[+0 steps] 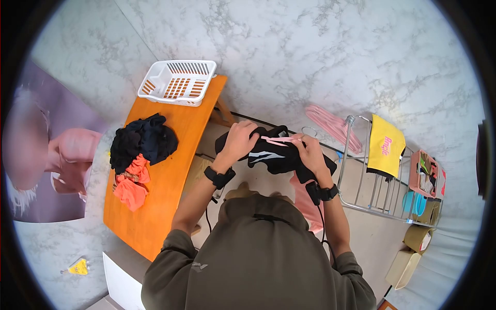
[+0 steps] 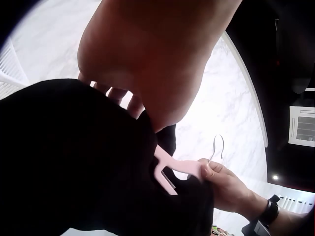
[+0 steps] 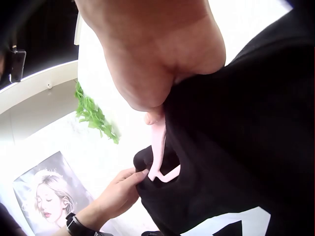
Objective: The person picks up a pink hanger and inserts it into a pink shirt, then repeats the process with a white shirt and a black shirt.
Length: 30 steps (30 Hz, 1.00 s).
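A black garment with a white print (image 1: 274,164) hangs between both hands in the head view. Inside its neck opening lies a pink hanger (image 1: 276,140), whose metal hook sticks out near the right hand. My left hand (image 1: 241,140) grips the garment's edge beside one end of the hanger; in the right wrist view, thumb and fingers of the left hand (image 3: 123,191) pinch the cloth there. My right hand (image 1: 313,155) holds the hanger near its middle; the left wrist view shows the right thumb (image 2: 209,172) pressed on the pink plastic below the hook.
On the orange table (image 1: 170,206) at left are a white basket (image 1: 178,82) and a pile of dark and coral clothes (image 1: 142,142). At right, a metal rack (image 1: 356,191) carries a yellow cloth (image 1: 386,147) and a pink basket (image 1: 423,173). Pink hangers (image 1: 336,125) hang beside the rack.
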### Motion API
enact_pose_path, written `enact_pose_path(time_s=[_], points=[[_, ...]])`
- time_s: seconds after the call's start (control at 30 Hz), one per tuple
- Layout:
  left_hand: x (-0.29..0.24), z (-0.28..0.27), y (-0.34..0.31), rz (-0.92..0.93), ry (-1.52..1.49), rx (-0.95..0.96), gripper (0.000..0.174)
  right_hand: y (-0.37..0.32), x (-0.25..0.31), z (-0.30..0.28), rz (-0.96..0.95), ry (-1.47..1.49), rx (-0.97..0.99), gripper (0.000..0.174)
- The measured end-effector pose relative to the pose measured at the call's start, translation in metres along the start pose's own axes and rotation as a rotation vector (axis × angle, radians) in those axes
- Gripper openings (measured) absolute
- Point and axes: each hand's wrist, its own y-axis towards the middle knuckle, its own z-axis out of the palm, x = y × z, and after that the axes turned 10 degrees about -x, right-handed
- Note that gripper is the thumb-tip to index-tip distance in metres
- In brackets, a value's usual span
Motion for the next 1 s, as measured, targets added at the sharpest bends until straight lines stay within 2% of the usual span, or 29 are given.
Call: enact_pose_path(time_s=[0.1,0.17,0.2,0.27,0.3,0.37,0.43,0.5,0.57,0.63,0.7,0.8,0.87,0.97,1.0], points=[[-0.019,0.002,0.002,-0.016,0.059,-0.044,0.018,-0.001,0.007,0.001,0.027,-0.048,0.003,0.017],[-0.037,-0.004,0.011,-0.265,0.145,0.040,0.017,-0.001,0.007,0.000,0.042,-0.064,0.004,0.018],[-0.043,-0.008,0.015,-0.261,0.144,0.043,0.017,-0.002,0.007,-0.001,0.031,-0.076,-0.002,0.018],[-0.051,-0.011,0.019,-0.346,0.050,0.266,0.021,-0.004,0.001,-0.001,0.022,-0.087,-0.013,0.018],[-0.050,-0.012,0.018,-0.341,0.050,0.269,0.021,-0.005,-0.006,0.000,0.007,-0.054,-0.021,0.019],[-0.041,-0.016,0.012,-0.149,-0.219,0.289,0.024,-0.007,-0.018,-0.005,-0.004,-0.021,-0.033,0.019],[-0.014,-0.010,0.009,-0.138,-0.237,0.287,0.023,-0.009,-0.022,-0.011,0.010,-0.005,-0.028,0.020],[0.005,-0.012,0.008,-0.105,-0.118,0.058,0.022,-0.011,-0.018,-0.019,0.032,0.001,-0.044,0.020],[0.014,-0.016,0.006,-0.126,-0.115,0.107,0.023,-0.012,-0.018,-0.025,0.054,0.007,-0.059,0.020],[0.009,-0.023,0.005,-0.050,-0.220,0.272,0.024,-0.012,-0.019,-0.030,0.077,0.032,-0.050,0.020],[0.005,-0.018,0.004,-0.042,-0.263,0.259,0.023,-0.012,-0.015,-0.035,0.108,0.013,-0.023,0.022],[0.007,-0.013,0.005,0.009,-0.105,0.326,0.020,-0.010,-0.006,-0.041,0.164,0.007,0.010,0.023],[0.008,-0.012,0.007,0.047,-0.220,0.146,0.016,-0.008,0.004,-0.046,0.195,0.016,0.006,0.023],[-0.001,-0.028,0.014,-0.012,-0.293,0.102,0.015,-0.009,0.017,-0.059,0.191,0.001,-0.047,0.024],[-0.006,-0.036,0.018,-0.040,-0.266,0.085,0.015,-0.009,0.012,-0.065,0.111,-0.011,-0.082,0.028]])
